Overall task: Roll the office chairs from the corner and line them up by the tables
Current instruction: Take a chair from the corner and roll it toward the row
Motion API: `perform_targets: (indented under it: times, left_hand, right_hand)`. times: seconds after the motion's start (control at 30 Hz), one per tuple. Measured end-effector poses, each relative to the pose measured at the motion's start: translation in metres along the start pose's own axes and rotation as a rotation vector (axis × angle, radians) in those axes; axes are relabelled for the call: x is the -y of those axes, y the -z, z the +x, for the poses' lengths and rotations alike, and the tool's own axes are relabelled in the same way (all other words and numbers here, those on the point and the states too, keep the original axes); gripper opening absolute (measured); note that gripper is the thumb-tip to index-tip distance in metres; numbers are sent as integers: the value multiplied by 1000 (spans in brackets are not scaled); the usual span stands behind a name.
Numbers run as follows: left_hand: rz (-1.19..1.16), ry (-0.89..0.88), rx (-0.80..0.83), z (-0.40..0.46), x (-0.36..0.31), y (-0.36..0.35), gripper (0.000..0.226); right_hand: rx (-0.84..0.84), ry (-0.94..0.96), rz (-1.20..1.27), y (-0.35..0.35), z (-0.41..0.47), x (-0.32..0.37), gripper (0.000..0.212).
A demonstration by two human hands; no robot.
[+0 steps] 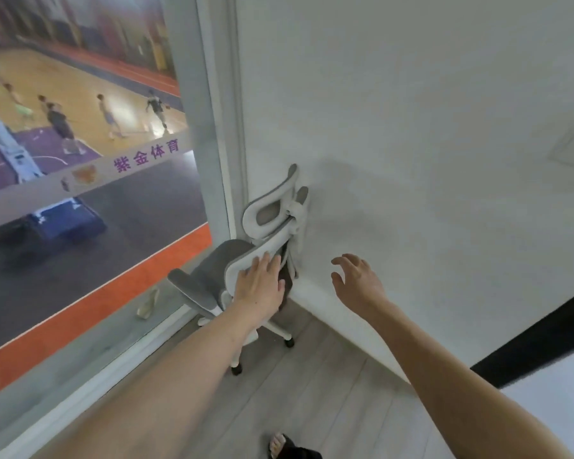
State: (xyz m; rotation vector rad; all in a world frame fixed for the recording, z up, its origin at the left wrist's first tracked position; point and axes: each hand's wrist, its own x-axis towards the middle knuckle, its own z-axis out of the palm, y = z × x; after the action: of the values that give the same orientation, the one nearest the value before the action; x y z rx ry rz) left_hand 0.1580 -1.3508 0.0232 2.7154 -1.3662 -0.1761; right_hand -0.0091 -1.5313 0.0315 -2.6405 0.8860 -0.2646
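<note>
White-framed grey mesh office chair [246, 260], in the corner: left hand [259, 286] flat on its backrest, fingers together; right hand [355, 279] beside it, spread, touching nothing.

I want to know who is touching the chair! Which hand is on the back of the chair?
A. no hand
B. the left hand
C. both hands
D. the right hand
B: the left hand lies flat on the chair back, while the right hand hovers open beside it near the wall, touching nothing.

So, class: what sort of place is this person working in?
Probably an office-type room overlooking an indoor sports hall: a wheeled office chair in the corner, and a big window onto a basketball court with players.
</note>
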Motion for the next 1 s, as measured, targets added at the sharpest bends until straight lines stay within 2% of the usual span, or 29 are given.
perform_targets:
  times: [0.27, 0.53, 0.67, 0.8, 0.9, 1.0]
  left_hand:
    - [-83, 109, 24, 121, 6, -4, 64]
    - [-89, 235, 94, 177, -3, -23, 70]
    - [-87, 354, 162, 193, -12, -39, 71]
    - [-121, 501, 165, 199, -18, -57, 72]
    - [-155, 613, 160, 206, -32, -57, 69]
    - [-188, 731, 141, 213, -50, -54, 67]
  right_hand:
    - [95, 77, -36, -7, 142, -26, 38]
    - [213, 192, -62, -19, 247, -40, 42]
    - [266, 303, -36, -30, 295, -50, 45]
    - [367, 356, -39, -45, 344, -60, 52]
    - [433, 409, -6, -51, 369, -67, 49]
    - [476, 495, -37, -57, 398, -72, 66]
